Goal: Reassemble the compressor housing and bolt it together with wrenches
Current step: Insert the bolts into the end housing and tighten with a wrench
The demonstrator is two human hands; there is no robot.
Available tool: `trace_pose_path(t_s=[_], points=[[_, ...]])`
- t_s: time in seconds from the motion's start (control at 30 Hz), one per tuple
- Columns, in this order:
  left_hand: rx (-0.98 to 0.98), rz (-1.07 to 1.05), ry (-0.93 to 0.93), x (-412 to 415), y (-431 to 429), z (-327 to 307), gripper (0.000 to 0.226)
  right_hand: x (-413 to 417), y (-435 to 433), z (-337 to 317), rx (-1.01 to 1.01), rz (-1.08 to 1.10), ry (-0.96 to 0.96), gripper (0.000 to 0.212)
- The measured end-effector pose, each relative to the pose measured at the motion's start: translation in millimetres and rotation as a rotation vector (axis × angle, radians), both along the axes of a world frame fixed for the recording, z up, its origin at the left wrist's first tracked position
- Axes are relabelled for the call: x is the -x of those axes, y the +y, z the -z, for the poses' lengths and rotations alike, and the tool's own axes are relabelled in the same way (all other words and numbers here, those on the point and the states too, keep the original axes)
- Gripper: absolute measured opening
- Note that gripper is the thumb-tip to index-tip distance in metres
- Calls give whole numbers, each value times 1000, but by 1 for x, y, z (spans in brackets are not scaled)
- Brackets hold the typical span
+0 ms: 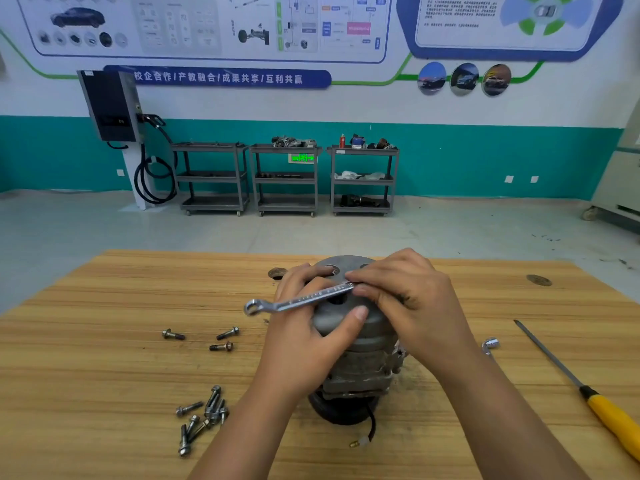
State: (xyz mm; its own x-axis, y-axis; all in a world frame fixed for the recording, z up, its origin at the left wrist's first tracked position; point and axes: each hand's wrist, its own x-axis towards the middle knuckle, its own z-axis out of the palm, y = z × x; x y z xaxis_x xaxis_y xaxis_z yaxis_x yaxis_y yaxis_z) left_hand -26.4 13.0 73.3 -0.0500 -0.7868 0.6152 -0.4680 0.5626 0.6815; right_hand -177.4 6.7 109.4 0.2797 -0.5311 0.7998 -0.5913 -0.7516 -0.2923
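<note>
A grey metal compressor housing [356, 341] stands upright in the middle of the wooden table [104, 375], with a black pulley and a short wire at its base. My left hand [304, 327] grips the housing's top cover, thumb on the near side and fingers over the top. My right hand [405, 303] pinches one end of a silver ring wrench [298, 301], which lies across the cover; its free ring end juts out to the left. The wrench end under my right fingers is hidden.
Three bolts [221, 341] lie loose left of the housing, and several more [204, 417] sit in a pile near the front. A yellow-handled screwdriver [588, 393] and a small socket [490, 344] lie to the right. Carts stand far off by the wall.
</note>
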Motion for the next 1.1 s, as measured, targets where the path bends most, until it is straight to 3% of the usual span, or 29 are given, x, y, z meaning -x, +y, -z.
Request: trace_pose_path(t_s=[0.27,0.37,0.5,0.67,0.77,0.9,1.1], points=[[-53,-20,305,9,1,16,45,-4,-8,-15,-330,112,-142,4],[-79,28,416,16,2,18,50,-5,-12,-20,-438,131,-160,12],[-172,132,527,18,3,15,33,-3,-16,-19,-567,218,-262,21],[-200,191,548,13,0,12,26,-2,-19,-11,-690,228,-395,6],[-200,195,554,12,2,12,25,-5,-20,-9,-712,245,-427,2],[-187,184,550,15,1,12,26,-11,-20,-11,-671,254,-441,14],[-170,133,541,18,4,14,26,-12,-12,-15,-594,365,-317,28]])
